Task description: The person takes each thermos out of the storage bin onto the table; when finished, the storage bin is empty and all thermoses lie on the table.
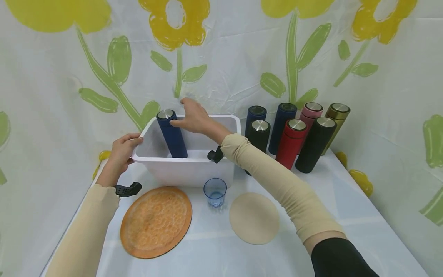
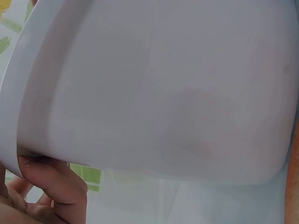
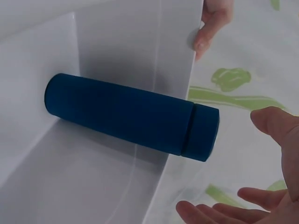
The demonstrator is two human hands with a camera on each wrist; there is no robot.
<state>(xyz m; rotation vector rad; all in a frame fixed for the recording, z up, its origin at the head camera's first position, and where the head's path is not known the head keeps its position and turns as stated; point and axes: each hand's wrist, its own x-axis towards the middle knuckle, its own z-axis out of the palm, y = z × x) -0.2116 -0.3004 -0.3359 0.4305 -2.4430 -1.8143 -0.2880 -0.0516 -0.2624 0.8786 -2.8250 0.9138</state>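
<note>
A white plastic bin (image 1: 187, 169) stands at the back of the table, and a dark blue thermos bottle (image 1: 173, 134) with a silver-topped lid is upright inside it, toward the left. My left hand (image 1: 122, 151) grips the bin's left rim, its fingers curled under the lip (image 2: 32, 154) in the left wrist view. Close beside the bottle's lid, my right hand (image 1: 195, 117) is spread with thumb and fingers apart, holding nothing. The right wrist view shows a gap between those fingers (image 3: 224, 212) and the blue bottle (image 3: 126, 114).
Several bottles stand right of the bin, among them a red one (image 1: 292, 144), a black one (image 1: 315, 146), a pink one (image 1: 311, 111) and a gold one (image 1: 335, 119). In front lie a flatbread-patterned round mat (image 1: 155, 223), a blue glass (image 1: 215, 192) and a beige disc (image 1: 254, 218).
</note>
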